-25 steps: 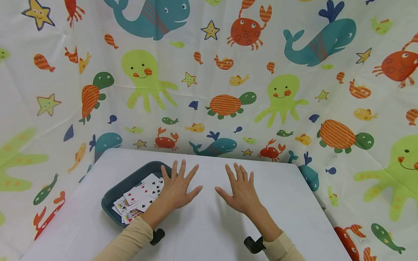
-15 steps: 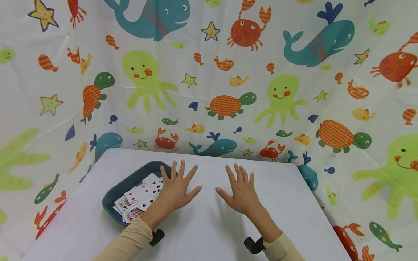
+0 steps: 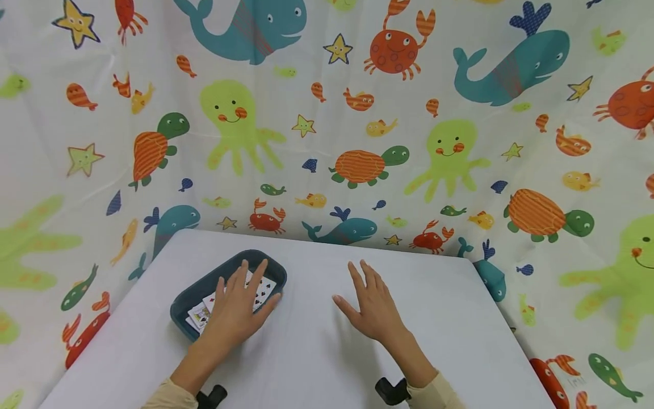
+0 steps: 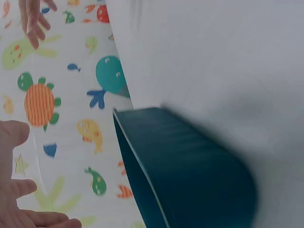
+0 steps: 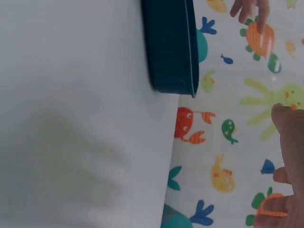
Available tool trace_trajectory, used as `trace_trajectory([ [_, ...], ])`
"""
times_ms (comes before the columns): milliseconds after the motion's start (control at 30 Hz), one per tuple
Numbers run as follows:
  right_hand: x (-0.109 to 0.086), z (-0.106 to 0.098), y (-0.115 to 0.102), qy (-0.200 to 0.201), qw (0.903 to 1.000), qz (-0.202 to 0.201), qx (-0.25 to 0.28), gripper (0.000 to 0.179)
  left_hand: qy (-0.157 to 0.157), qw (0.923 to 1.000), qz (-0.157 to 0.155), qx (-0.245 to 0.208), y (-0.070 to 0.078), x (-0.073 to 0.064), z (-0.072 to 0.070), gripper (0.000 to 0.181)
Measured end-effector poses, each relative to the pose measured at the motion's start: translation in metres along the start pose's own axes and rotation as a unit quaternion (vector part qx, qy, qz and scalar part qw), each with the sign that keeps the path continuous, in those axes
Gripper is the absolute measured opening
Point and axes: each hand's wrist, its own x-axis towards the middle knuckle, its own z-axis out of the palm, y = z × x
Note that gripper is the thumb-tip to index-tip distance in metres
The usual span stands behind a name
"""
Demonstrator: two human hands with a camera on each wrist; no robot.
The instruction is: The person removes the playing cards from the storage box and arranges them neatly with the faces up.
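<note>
A dark teal plastic tray (image 3: 191, 296) stands on the left part of the table, with several playing cards (image 3: 264, 291) lying loose inside. Over the tray hovers my left hand (image 3: 235, 309), fingers spread and holding nothing; it hides part of the cards. My right hand (image 3: 375, 307) is held above the table to the right of the tray, its fingers extended and nothing in them. In the left wrist view the tray's outer wall (image 4: 190, 166) fills the lower middle, with the left fingers (image 4: 23, 187) apart from it. The right wrist view shows the tray (image 5: 171, 47) at the top.
The table (image 3: 449, 329) has a white cover. Behind it and along both sides hangs a curtain (image 3: 317, 96) printed with sea animals. A black wrist-camera mount (image 3: 392, 391) sits by the right cuff, another mount (image 3: 212, 396) by the left.
My left hand has moved left and towards me, from the tray's right side to over the cards. The right hand has barely moved. The head view has shifted slightly.
</note>
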Motion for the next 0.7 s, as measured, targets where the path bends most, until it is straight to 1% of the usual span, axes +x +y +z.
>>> trace_trajectory([
  [100,0.002,0.001,-0.010,0.009,0.9997,-0.001,0.023,0.082,0.027,0.9992,-0.029,-0.001,-0.015,-0.017,-0.016,0.080],
  [200,0.003,0.004,-0.021,0.002,0.9992,0.000,0.040,0.082,0.055,0.9973,-0.048,-0.010,-0.027,-0.035,-0.030,0.078],
  [300,0.001,0.004,-0.028,0.000,0.9985,0.002,0.055,0.082,0.078,0.9949,-0.061,-0.021,-0.034,-0.049,-0.037,0.077],
  [367,0.000,0.005,-0.032,0.002,0.9978,0.003,0.066,0.082,0.079,0.9938,-0.074,-0.026,-0.037,-0.057,-0.040,0.078],
  [500,-0.004,0.008,-0.037,0.011,0.9964,0.005,0.084,0.080,0.068,0.9915,-0.108,-0.023,-0.039,-0.070,-0.041,0.081],
  [700,-0.013,0.017,-0.045,0.017,0.9930,0.001,0.117,0.079,0.058,0.9845,-0.162,-0.035,-0.044,-0.085,-0.037,0.082],
])
